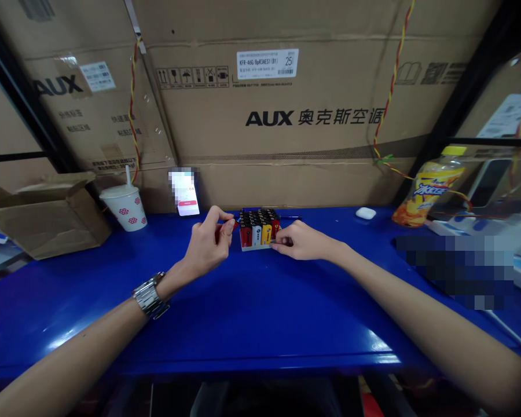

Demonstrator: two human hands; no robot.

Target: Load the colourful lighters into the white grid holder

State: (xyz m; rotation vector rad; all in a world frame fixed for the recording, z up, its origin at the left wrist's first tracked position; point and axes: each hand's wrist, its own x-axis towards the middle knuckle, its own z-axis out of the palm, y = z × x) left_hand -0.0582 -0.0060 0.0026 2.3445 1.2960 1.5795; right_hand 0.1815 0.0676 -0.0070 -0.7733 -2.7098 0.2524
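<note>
The hands are apart, either side of a white tray (255, 247) of disposable lighters (257, 227) on the blue table (165, 330). The left hand (209, 242) pinches a small red object (233, 222); the right hand (299, 241) touches the tray's near right corner.

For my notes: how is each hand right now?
Left hand: pinched closed on a small red item, maybe a lighter.
Right hand: closed at the front edge of the lighter tray; holding unclear.

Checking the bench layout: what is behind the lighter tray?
A large AUX cardboard carton stands behind the lighter tray; the lighters hide the carton's lower edge there.
</note>
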